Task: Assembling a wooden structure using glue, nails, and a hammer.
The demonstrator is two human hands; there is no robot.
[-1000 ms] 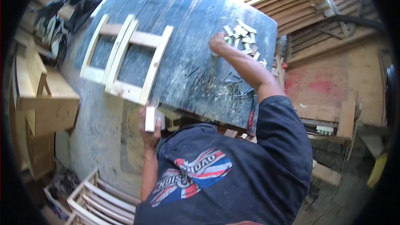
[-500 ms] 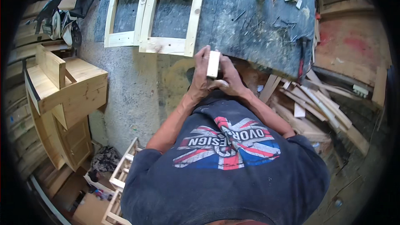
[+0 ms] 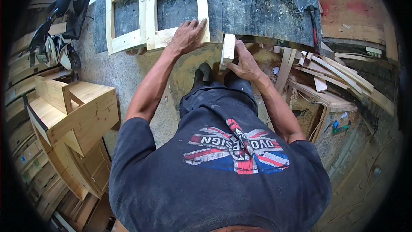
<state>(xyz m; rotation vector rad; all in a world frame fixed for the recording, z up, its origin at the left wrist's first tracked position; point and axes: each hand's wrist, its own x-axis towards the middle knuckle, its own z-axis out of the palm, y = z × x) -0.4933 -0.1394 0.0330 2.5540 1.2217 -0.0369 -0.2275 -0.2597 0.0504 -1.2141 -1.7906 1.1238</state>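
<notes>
My right hand grips a short pale wooden board, held upright just off the near edge of the dark workbench. Its fingers wrap the board's right side. My left hand rests with fingers apart on the near right corner of a pale slatted wooden frame. That frame lies flat at the bench's left, its near rail along the edge. Beneath my left palm, part of the near rail is hidden.
Loose nails lie scattered on the bench. A tool with a red and black handle sits at its right edge. Offcut strips are piled at right. A wooden cabinet stands at left, near a dark motorbike-like shape.
My left hand has let go of the board and moved left onto the frame's corner. The board stays in my right hand, shifted slightly right. The view has tilted, leaving the bottle nearly out of sight.
</notes>
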